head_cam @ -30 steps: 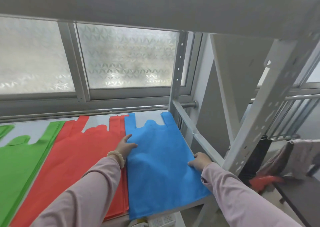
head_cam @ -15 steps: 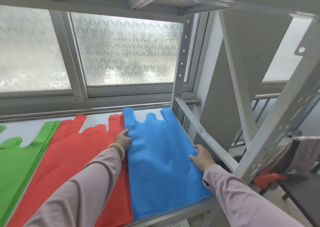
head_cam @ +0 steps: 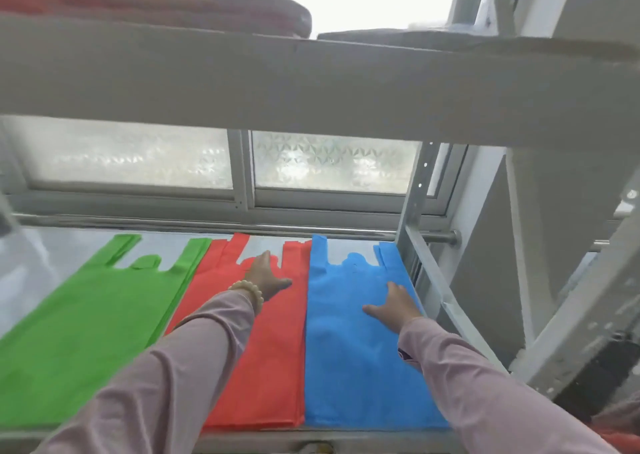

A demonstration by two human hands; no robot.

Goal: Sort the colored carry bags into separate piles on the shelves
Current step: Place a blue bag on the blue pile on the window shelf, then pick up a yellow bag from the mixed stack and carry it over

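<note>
Three flat piles of carry bags lie side by side on the grey shelf (head_cam: 79, 245): green bags (head_cam: 86, 332) at the left, red bags (head_cam: 273, 367) in the middle, blue bags (head_cam: 353, 367) at the right. My left hand (head_cam: 265, 277), with a bead bracelet at the wrist, rests flat with fingers spread on the upper part of the red pile. Spread flat as well, my right hand (head_cam: 393, 303) lies on the upper right of the blue pile. Neither hand grips anything.
A thick grey upper shelf board (head_cam: 311, 82) crosses the view above my hands, with dark red fabric (head_cam: 156, 6) lying on it. A frosted window (head_cam: 329, 162) is behind. Perforated metal uprights (head_cam: 414, 204) and braces stand at the right.
The view has pulled back and up, bringing the upper shelf into sight. My left hand moved from the blue pile's left edge onto the red pile. My right hand shifted up onto the blue pile.
</note>
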